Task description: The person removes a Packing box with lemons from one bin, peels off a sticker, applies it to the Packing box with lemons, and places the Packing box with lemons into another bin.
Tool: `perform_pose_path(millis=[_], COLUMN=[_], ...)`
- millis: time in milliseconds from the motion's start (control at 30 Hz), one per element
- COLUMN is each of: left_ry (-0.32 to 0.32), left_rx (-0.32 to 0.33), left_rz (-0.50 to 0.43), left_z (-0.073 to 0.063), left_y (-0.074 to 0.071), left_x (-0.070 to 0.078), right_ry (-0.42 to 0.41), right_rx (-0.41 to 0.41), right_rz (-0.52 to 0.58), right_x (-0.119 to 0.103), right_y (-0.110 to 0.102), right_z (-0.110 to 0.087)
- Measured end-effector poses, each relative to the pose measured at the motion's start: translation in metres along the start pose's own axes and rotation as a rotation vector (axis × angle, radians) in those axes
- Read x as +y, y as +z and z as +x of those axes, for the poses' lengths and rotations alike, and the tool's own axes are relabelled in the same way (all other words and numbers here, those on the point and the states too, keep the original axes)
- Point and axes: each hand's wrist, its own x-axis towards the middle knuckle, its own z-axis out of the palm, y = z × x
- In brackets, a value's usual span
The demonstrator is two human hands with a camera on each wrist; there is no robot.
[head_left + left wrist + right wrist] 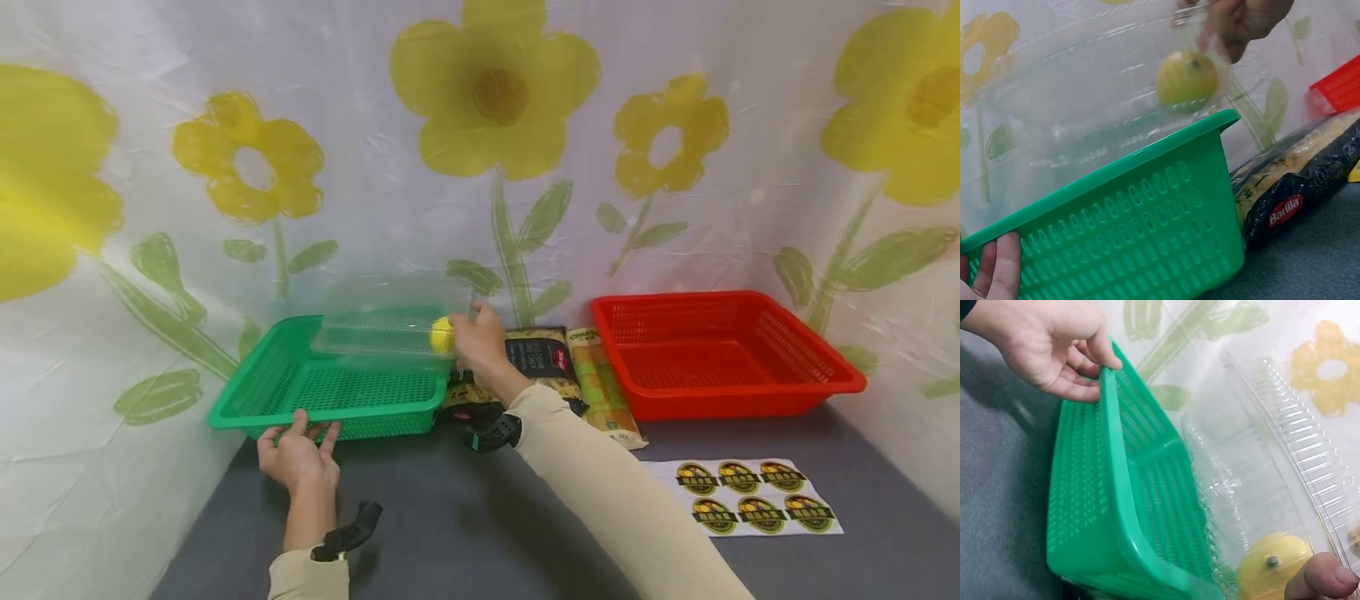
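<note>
My left hand point(300, 458) grips the front rim of a green plastic basket point(345, 414), thumb over the edge and fingers against the outside wall. Over the basket is a clear plastic clamshell box point(375, 333), tilted, its right end held by my right hand point(483, 346). A round yellow fruit point(1272, 562) with a small green stem end shows through the clear plastic close to my right thumb point(1322, 575). In the left wrist view the fruit point(1187, 81) appears just above the basket's rim.
Right of the basket lie a dark Barilla bag point(536, 354) and a yellow-green packet point(603, 387). A red basket point(727, 392) stands farther right. A sheet of round stickers point(742, 497) lies on the grey table point(450, 517). A flowered curtain point(360, 208) hangs behind.
</note>
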Motion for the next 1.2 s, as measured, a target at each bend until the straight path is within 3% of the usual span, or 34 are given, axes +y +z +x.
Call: perform_pose_path(millis=[400, 733, 1200], left_ry=[0.02, 0.031, 0.037], left_rx=[-0.012, 0.002, -0.042], left_rz=[-0.005, -0.009, 0.015], left_z=[-0.002, -0.004, -0.005], left_y=[0.002, 0.002, 0.004], left_x=[-0.004, -0.004, -0.007], right_ry=[-0.011, -0.04, -0.035], right_rx=[0.026, 0.026, 0.014], right_rz=[0.068, 0.138, 0.244], right_x=[0.015, 0.018, 0.041], right_y=[-0.057, -0.085, -0.122], right_z=[-0.017, -0.031, -0.057])
